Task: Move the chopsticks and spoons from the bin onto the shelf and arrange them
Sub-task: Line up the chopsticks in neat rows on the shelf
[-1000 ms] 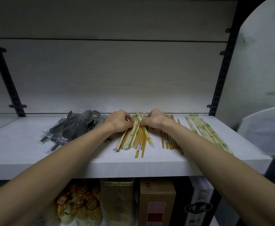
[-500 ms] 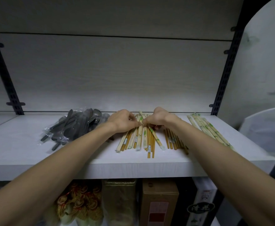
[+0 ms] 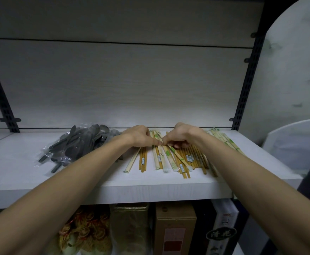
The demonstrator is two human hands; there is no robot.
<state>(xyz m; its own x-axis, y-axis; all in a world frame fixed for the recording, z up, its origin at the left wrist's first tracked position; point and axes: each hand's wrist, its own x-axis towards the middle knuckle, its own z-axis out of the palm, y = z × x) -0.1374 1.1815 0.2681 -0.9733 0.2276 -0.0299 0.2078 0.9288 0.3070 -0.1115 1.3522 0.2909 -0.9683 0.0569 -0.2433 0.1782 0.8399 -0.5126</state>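
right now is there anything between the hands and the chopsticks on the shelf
Nothing visible. Both the left hand and the right hand are already down on the loose chopsticks on the shelf, fingertips meeting over them. The bagged spoons lie off to the left, apart from the pile.

Below the board, a brown cardboard box (image 3: 175,229) is seen between a gold tin (image 3: 131,227) and a white box with dark lettering (image 3: 222,230), while yellow packets with red rings (image 3: 84,234) are stacked further left.
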